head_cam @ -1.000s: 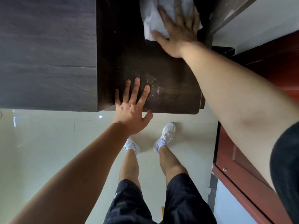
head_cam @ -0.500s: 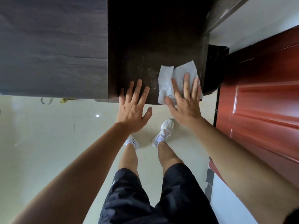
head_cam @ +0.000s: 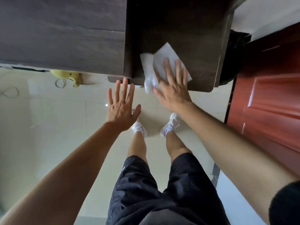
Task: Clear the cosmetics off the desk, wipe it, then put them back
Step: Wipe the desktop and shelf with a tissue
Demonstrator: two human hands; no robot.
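The dark brown desk top (head_cam: 186,26) fills the upper middle of the head view, with no cosmetics on it. A white paper towel (head_cam: 162,62) lies at the desk's near edge, and part of it hangs over the edge. My right hand (head_cam: 173,88) presses flat on the towel with its fingers spread. Just off the desk's front edge, my left hand (head_cam: 121,108) hovers open with fingers apart and holds nothing.
A grey-brown cabinet surface (head_cam: 61,33) adjoins the desk on the left. A red-brown door (head_cam: 267,95) stands to the right. A yellow object (head_cam: 68,75) and a cable lie on the cream tiled floor (head_cam: 48,119). My legs and white shoes are below.
My right hand has dragged the towel from the desk's far end to the near edge, so part now hangs over. My left hand has slipped off the desk and hovers in front.
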